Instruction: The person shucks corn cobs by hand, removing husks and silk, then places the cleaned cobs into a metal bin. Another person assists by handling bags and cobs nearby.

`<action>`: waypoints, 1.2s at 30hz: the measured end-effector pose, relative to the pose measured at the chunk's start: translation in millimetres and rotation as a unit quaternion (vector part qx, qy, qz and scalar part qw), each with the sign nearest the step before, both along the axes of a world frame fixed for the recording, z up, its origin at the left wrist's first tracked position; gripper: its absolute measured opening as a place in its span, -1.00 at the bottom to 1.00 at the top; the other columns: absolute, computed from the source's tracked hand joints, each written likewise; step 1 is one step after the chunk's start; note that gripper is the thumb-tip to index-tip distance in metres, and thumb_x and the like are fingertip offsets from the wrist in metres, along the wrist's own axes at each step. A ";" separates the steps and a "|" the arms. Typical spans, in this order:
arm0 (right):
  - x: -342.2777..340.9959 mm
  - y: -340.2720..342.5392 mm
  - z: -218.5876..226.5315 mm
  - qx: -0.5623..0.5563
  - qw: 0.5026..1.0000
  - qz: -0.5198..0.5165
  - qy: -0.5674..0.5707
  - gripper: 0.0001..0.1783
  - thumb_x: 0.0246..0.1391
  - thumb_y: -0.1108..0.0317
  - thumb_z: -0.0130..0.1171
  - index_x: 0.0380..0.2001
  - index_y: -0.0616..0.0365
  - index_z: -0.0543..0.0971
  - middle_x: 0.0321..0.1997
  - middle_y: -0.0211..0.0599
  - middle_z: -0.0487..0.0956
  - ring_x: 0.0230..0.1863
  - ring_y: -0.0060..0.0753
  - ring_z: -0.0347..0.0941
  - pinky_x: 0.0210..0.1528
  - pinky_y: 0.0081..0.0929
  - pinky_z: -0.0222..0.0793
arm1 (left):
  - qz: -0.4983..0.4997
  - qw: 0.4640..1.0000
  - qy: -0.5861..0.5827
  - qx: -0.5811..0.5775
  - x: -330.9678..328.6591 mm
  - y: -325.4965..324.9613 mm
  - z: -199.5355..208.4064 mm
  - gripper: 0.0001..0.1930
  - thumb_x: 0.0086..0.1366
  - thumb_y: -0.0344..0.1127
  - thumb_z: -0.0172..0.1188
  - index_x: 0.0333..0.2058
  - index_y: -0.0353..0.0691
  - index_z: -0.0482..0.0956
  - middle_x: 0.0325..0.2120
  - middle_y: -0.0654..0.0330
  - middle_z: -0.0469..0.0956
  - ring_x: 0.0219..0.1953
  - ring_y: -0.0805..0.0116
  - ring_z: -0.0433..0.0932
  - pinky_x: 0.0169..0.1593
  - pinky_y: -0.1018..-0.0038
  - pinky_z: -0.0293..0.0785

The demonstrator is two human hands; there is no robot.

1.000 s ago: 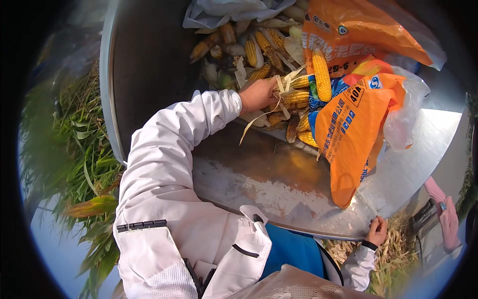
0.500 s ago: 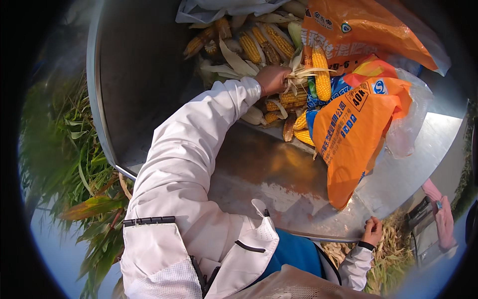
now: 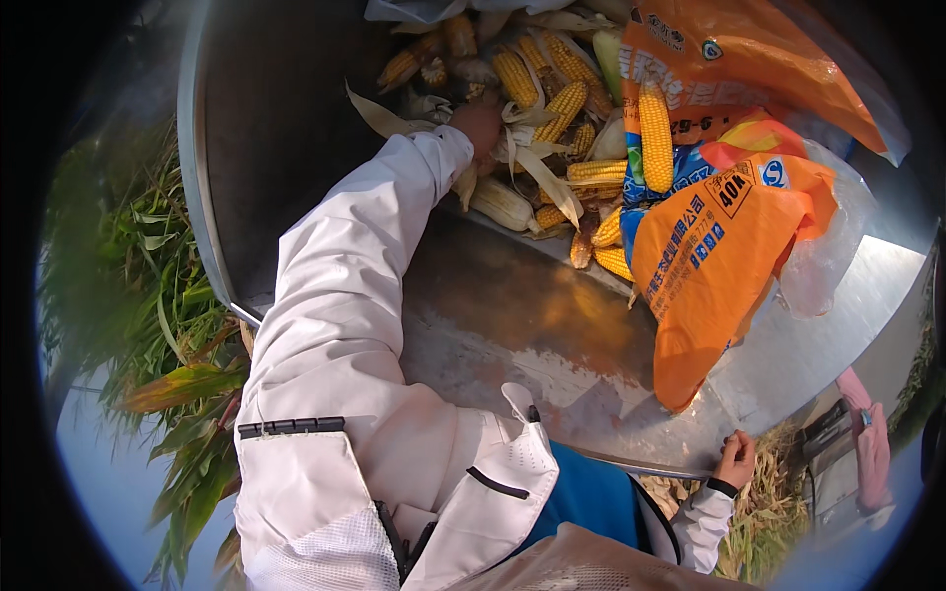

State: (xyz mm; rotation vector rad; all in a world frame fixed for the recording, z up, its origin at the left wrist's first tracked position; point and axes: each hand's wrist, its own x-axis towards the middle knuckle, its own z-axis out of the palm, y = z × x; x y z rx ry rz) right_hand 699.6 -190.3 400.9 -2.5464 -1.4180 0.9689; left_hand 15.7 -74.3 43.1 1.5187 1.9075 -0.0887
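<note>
My left hand (image 3: 478, 126) reaches into a heap of corn at the far end of a metal bin. Its fingers, mostly in shadow, appear closed at the base of a yellow ear of corn (image 3: 562, 110) with pale peeled husk (image 3: 524, 148) hanging from it. Other bare yellow ears and a paler ear (image 3: 501, 204) lie around it. My right hand (image 3: 735, 458) stays low at the bin's near right rim, fingers curled, with nothing visible in them. Whether it touches the rim I cannot tell.
An orange printed sack (image 3: 714, 266) lies crumpled over the bin's right side, with another orange sack (image 3: 729, 59) behind it. One bare ear (image 3: 654, 138) rests against them. The bin's metal wall (image 3: 286, 148) rises at left. Green leafy plants (image 3: 168, 295) stand outside.
My left hand has moved left and a little farther away, and the loose husk has come with it. More bare ears now show where it was. My right hand stays in place.
</note>
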 end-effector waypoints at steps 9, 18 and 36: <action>-8.6 4.5 2.5 -0.025 0.999 -0.014 -0.029 -0.77 0.21 0.34 0.24 -0.15 0.28 0.60 -0.46 -0.56 0.45 -0.44 -0.70 0.32 -0.35 -0.70 0.27 | -0.161 0.986 -0.016 -0.043 3.1 -13.7 24.1 -0.60 0.15 -0.30 0.21 0.00 -0.22 0.54 -0.25 -0.13 0.62 -0.21 -0.20 0.60 -0.13 0.05 0.53; -8.3 8.6 2.4 -0.025 1.000 -0.010 -0.015 -0.78 0.20 0.35 0.22 -0.17 0.27 0.61 -0.49 -0.58 0.41 -0.46 -0.71 0.27 -0.37 -0.70 0.21 | -0.292 0.880 -0.291 -0.237 35.3 -61.4 163.0 -0.67 0.19 -0.08 0.21 -0.34 -0.28 0.63 -0.42 -0.13 0.62 -0.32 -0.20 0.59 -0.18 0.07 0.50; -20.9 7.7 4.9 -0.024 0.998 -0.046 -0.020 -0.78 0.20 0.35 0.24 -0.16 0.25 0.61 -0.43 -0.55 0.49 -0.42 -0.70 0.31 -0.33 -0.69 0.24 | 0.233 0.847 -0.468 0.094 8.8 56.3 177.4 -0.79 0.39 -0.28 0.10 -0.17 -0.29 0.59 -0.33 0.16 0.61 -0.28 0.35 0.56 -0.19 0.41 0.49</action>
